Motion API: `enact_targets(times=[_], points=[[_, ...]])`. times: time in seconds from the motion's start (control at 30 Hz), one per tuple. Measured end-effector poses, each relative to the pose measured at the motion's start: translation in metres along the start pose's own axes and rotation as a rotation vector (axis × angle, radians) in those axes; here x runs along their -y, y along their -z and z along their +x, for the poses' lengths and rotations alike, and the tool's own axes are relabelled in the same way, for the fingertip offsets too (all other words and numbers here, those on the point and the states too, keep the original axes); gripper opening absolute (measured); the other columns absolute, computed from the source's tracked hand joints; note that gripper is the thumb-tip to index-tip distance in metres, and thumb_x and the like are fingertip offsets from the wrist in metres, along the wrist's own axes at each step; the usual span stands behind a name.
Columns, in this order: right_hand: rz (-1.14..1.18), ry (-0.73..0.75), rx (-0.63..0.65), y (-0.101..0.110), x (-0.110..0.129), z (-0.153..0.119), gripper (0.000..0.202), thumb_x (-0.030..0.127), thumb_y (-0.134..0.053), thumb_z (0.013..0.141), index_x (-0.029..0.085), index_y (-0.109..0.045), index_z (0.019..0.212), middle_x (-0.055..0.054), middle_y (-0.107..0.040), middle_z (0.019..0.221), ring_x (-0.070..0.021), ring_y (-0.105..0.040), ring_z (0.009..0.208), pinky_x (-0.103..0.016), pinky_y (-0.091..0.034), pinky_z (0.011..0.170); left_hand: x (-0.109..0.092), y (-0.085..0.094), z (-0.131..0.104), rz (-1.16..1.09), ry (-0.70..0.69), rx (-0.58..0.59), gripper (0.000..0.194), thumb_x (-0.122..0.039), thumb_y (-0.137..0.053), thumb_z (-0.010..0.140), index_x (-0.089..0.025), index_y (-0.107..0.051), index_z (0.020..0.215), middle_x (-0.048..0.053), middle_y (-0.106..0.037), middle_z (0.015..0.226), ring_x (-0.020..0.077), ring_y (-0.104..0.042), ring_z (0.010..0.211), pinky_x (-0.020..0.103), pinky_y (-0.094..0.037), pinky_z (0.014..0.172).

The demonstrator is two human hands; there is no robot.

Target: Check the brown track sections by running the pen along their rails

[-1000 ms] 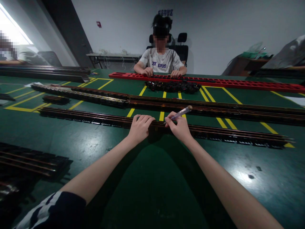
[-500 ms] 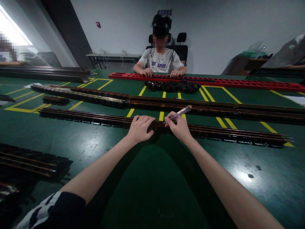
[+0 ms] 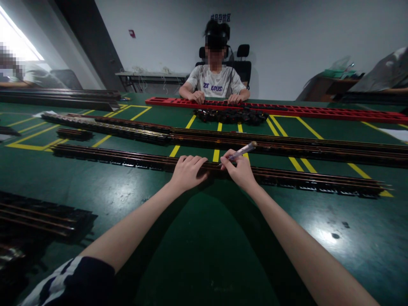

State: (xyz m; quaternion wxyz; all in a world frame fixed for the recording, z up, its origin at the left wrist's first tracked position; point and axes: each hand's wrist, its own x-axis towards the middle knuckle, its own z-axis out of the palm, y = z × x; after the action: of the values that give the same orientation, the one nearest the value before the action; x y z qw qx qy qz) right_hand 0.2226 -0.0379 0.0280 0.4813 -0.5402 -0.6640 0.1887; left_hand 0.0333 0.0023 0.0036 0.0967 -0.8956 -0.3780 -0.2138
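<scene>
A long dark strip assembly [image 3: 306, 177] with copper-coloured rods along its top lies across the table in front of me. My left hand [image 3: 188, 173] wraps over its middle, fingers on the far side and thumb on the near side. Just to the right, my right hand [image 3: 238, 169] is closed around a slim pen-like tool [image 3: 242, 150] with a translucent handle. The tool slants up to the right, and its thin tip points down at the strip between my hands. Whether the tip touches the strip is too small to tell.
More dark rod strips [image 3: 287, 143] run parallel behind mine, and another bundle [image 3: 41, 216] lies at the left. Across the green table [image 3: 204, 263], a co-worker [image 3: 216, 80] has both hands on a long red frame [image 3: 334, 111], behind a heap of small dark parts [image 3: 231, 115].
My left thumb has shifted slightly at the strip's near edge. The tool and my right hand stay almost in place.
</scene>
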Motion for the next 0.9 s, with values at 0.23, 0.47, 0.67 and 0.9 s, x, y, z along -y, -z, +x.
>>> enact_targets(times=[0.23,0.47,0.67,0.9], points=[[-0.007,0.012,0.004,0.0011,0.002,0.0004,0.017,0.025,-0.053,0.084,0.022,-0.052,0.067,0.001,-0.064,0.056,-0.0178,-0.064,0.059,-0.03,-0.046,0.065,0.0007,-0.0008,-0.0004,0.004,0.002,0.002,0.035,-0.037,-0.052,0.089,-0.017,-0.058,0.118,0.01,-0.069,0.112,0.0276,-0.062,0.099,0.043,-0.042,0.086],[-0.031,0.022,-0.042,0.0019,0.0015,0.0,0.018,0.025,-0.053,0.082,0.022,-0.052,0.065,0.001,-0.064,0.053,-0.0179,-0.063,0.056,-0.03,-0.046,0.065,0.001,-0.002,0.0,0.02,-0.001,0.009,0.035,-0.037,-0.052,0.09,-0.016,-0.058,0.118,0.009,-0.068,0.112,0.0278,-0.061,0.098,0.043,-0.042,0.086],[-0.031,0.027,-0.098,0.0052,0.0007,-0.0001,0.02,0.027,-0.053,0.081,0.023,-0.051,0.062,0.001,-0.062,0.05,-0.0182,-0.062,0.054,-0.031,-0.046,0.065,-0.0002,-0.0014,0.0004,0.007,0.007,0.013,0.035,-0.035,-0.053,0.089,-0.015,-0.059,0.118,0.009,-0.068,0.112,0.0274,-0.062,0.099,0.044,-0.042,0.087],[-0.001,-0.008,-0.128,0.0056,-0.0011,-0.0005,0.02,0.028,-0.052,0.08,0.022,-0.052,0.061,0.001,-0.059,0.048,-0.017,-0.059,0.05,-0.031,-0.045,0.061,-0.0006,-0.0012,0.0008,0.002,0.014,0.006,0.034,-0.035,-0.053,0.089,-0.016,-0.059,0.117,0.009,-0.069,0.111,0.0271,-0.062,0.099,0.043,-0.042,0.089]])
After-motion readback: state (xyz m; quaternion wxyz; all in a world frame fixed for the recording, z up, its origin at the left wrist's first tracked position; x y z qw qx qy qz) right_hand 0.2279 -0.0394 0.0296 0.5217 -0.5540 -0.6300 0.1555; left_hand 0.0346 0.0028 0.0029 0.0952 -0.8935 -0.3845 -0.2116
